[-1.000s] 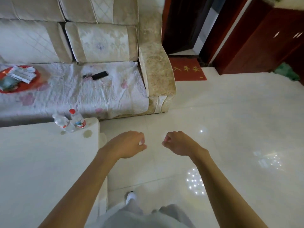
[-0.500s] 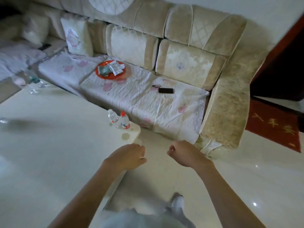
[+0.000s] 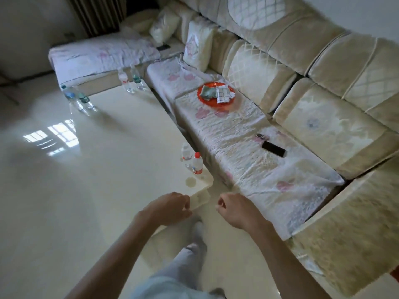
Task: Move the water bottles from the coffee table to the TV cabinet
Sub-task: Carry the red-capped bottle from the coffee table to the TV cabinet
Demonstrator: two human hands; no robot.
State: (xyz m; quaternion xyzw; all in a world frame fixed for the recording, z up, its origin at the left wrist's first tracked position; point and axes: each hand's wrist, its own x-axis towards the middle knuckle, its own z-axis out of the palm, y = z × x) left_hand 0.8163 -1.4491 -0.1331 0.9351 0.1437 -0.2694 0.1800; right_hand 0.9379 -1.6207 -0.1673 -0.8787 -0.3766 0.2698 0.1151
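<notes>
At lower centre the left grip [image 3: 170, 207] and right grip [image 3: 234, 209] hang side by side, fingers loosely curled, both empty, near the corner of the pale worktop [image 3: 86, 169]. On that corner, just above the grips, two water bottles stand upright and touching. One is a red-capped bottle [image 3: 197, 164] with a red label whose writing is too blurred to read. Behind it is a clear-capped bottle [image 3: 186, 155]. To the right, a dark phone [image 3: 273, 148] lies on the sofa [image 3: 323, 126]. Farther up, a red plate [image 3: 208, 101] holds folded cloths [image 3: 222, 94]. Along the worktop's far edge, upper left, stand a middle pair of bottles [image 3: 136, 79] and a left pair of bottles [image 3: 84, 101].
</notes>
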